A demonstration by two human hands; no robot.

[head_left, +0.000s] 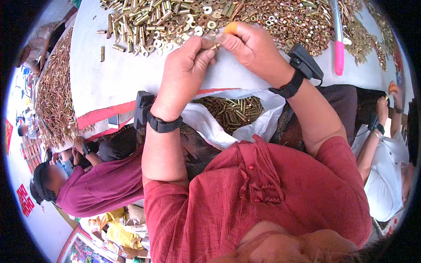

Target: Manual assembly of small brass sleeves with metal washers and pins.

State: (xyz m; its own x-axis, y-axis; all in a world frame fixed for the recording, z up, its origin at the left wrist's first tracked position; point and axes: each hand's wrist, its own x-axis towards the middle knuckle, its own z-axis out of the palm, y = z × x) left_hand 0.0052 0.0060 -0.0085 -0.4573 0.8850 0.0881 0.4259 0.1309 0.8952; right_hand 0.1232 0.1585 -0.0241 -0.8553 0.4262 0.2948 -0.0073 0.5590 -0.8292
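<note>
A small brass piece (215,45) is held between the fingertips of both hands at the upper centre of the frame, just below the heap of brass parts (210,19) spread across the white table (118,74). The left hand (186,65) is pinched on it from the lower left; the right hand (252,48), with an orange cot on one fingertip, is closed on it from the right. Black wrist-worn devices are seen on both forearms.

The piece is judged light, rigid and smooth, so liable to slip or roll if released; it is best taken at its ends or shank with a fingertip pinch. Whether it is one part or two being joined cannot be told at this size.

Below the hands, at the centre of the frame, a white bag (219,127) holding finished brass pieces is noted open. A pink-and-white pen (338,39) lies on the heap at the upper right. Other people are seated at the lower left and the right edge; a second heap (55,96) lies at the left.
</note>
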